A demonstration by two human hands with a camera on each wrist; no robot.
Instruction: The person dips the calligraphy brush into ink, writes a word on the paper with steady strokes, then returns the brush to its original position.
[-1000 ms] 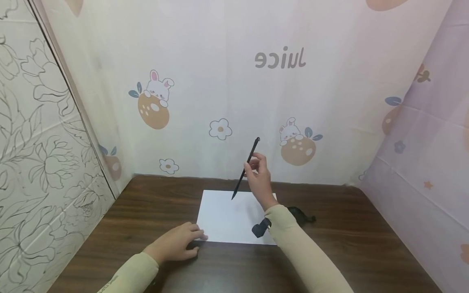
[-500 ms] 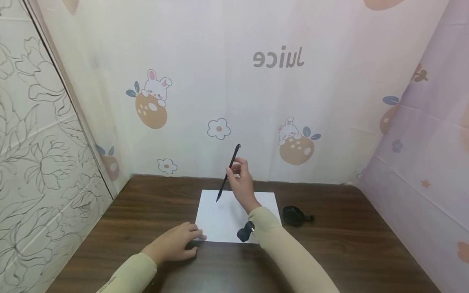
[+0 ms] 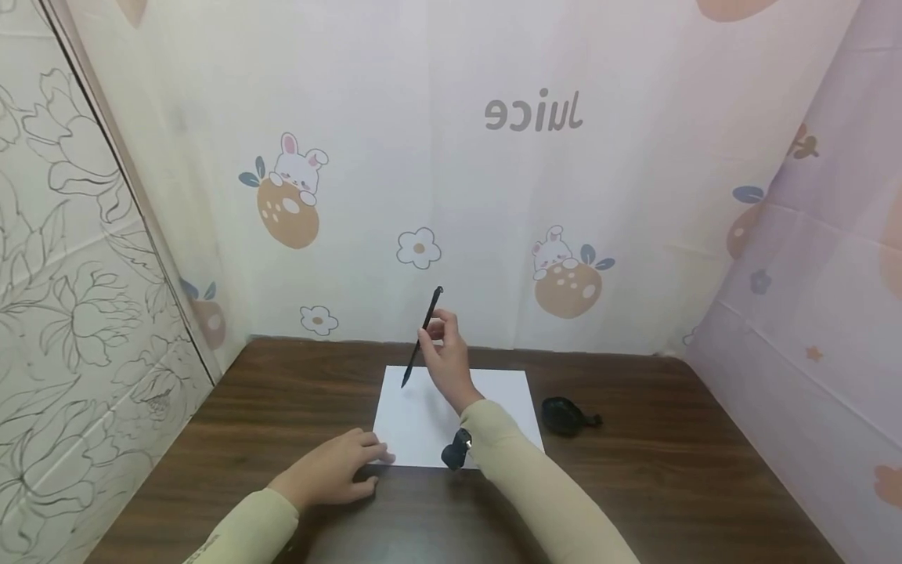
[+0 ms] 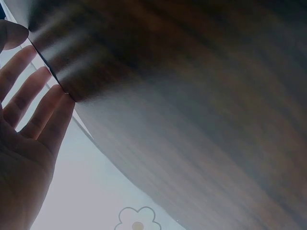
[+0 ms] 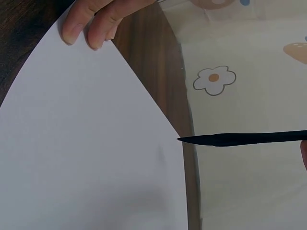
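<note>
My right hand [image 3: 449, 360] pinches a black ink brush [image 3: 413, 359] between thumb and fingers, partway along its handle. The brush tilts, with its looped end up and its pointed tip down over the far left part of a white sheet of paper [image 3: 416, 431]. In the right wrist view the dark brush [image 5: 249, 138] points at the sheet's edge; whether the tip touches the paper I cannot tell. My left hand [image 3: 334, 470] rests at the paper's near left corner, fingertips on the sheet and thumb on the table. No marks show on the visible paper.
A dark, rounded object with a short stem [image 3: 562, 416], possibly an inkstone, lies right of the paper. The brown wooden table [image 3: 655, 470] ends at a printed curtain [image 3: 366, 196] behind. More patterned cloth hangs at both sides. A black wrist camera [image 3: 456, 450] sits on my right wrist.
My right hand has moved left and slightly down with the brush, its tip now over the paper's far left. The dark rounded object has come out from behind my arm. My left hand stays.
</note>
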